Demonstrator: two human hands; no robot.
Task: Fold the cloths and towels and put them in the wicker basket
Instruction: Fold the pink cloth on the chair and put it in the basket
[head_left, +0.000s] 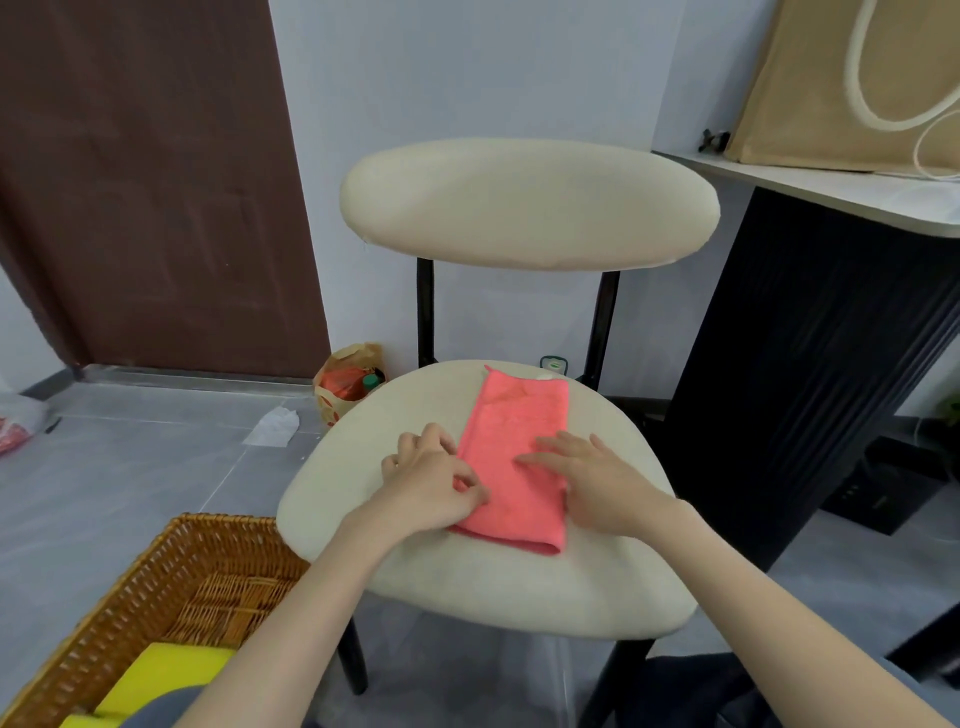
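A pink cloth (514, 441) lies folded into a long strip on the cream seat of a chair (431, 577). My left hand (431, 478) sits at the strip's near left edge, thumb and fingers pinching the fabric there. My right hand (587, 478) lies flat on the cloth's right side with fingers straight, pressing it down. The wicker basket (156, 577) stands on the floor at the lower left, with a folded yellow cloth (161, 675) inside it.
The chair's padded backrest (524, 202) rises behind the seat. A dark cabinet (810, 364) with a white top and a tan bag (831, 78) stands to the right. A paper bag (348, 379) and scraps lie on the grey tile floor by a brown door (145, 182).
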